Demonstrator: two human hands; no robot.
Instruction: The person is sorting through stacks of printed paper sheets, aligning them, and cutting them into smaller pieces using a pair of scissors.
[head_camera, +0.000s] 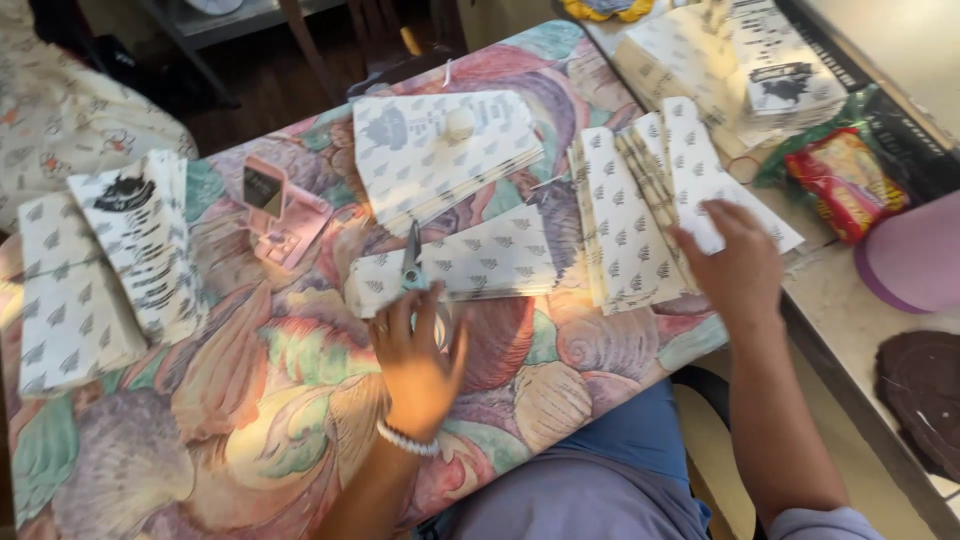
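Observation:
My left hand (415, 365) rests on the flowery tablecloth (250, 400) and grips the handles of a pair of scissors (412, 262), whose blades point away over a folded patterned paper sheet (490, 262). My right hand (735, 262) lies flat, fingers spread, on a stack of folded white papers with a small grey print (625, 215) at the table's right side. A larger stack of the same paper (440, 150) lies further back with a small round pale object (459, 122) on top.
A pink stapler-like tool (280, 210) sits left of centre. More paper stacks (100, 270) lie at the left edge. On the counter to the right are printed packets (750, 60), a red snack bag (845, 180), a purple round lid (915, 255) and a dark round mat (925, 385).

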